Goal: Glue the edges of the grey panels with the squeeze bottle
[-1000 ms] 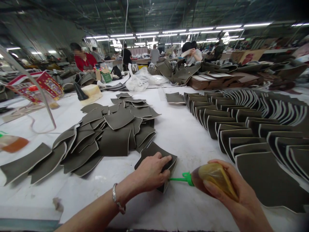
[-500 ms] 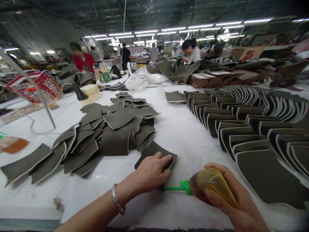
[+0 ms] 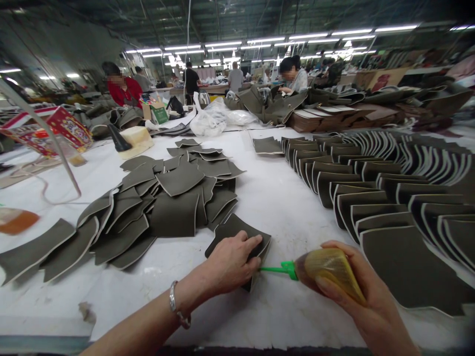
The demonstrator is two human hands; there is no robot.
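Observation:
My left hand [image 3: 232,259], with a silver bracelet at the wrist, grips a dark grey-green leather-like piece [image 3: 237,226] with pale edges on the table. Its index finger points along the top and its thumb is at the right edge. My right hand [image 3: 365,291] is wrapped round a squeeze bottle [image 3: 330,272] of amber-brown liquid, tilted on its side. The bottle's thin green nozzle [image 3: 276,269] points left, its tip beside the left thumb at the piece's edge. Whether liquid is coming out cannot be made out.
A loose pile of similar pieces [image 3: 174,207] lies left of centre. Overlapping rows of pieces [image 3: 393,247] spread along the right. Another bottle of orange liquid [image 3: 17,221] lies at the far left, near a slanting metal rod [image 3: 48,131]. Several people work beyond the table.
The nozzle tip has moved up along the right edge of the piece, from its lower corner to beside my left thumb. My left hand stays on the piece. The view has shifted slightly.

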